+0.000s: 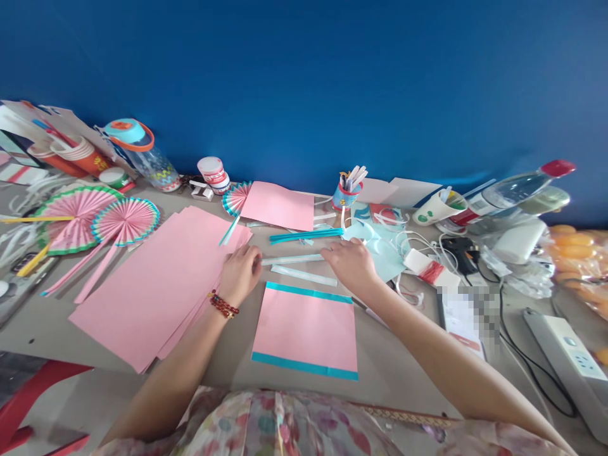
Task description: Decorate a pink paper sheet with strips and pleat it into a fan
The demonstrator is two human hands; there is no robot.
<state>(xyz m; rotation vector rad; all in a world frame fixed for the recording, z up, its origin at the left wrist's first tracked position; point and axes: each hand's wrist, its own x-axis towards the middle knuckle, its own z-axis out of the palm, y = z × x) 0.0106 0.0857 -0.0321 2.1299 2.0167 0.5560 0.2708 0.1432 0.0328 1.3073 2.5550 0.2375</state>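
A narrow pale paper strip (pixel 292 259) stretches between my two hands just above the table. My left hand (pixel 242 269), with a beaded bracelet on the wrist, has its fingers curled at the strip's left end. At the other end, the fingers of my right hand (pixel 350 258) are closed on the strip. A second pale strip (pixel 304 276) lies just below it. Nearer to me lies a pink paper sheet (pixel 306 326) with blue bands along its top and bottom edges. Folded blue strips (pixel 304 236) rest behind the hands.
Large pink sheets (pixel 156 278) are stacked at left, beside pleated paper fans (pixel 126 220). Another pink sheet (pixel 280 206) lies behind. A pen cup (pixel 346 193) stands near the blue wall. Cables, a plastic bottle (pixel 503 193) and a power strip (pixel 570 348) occupy the right.
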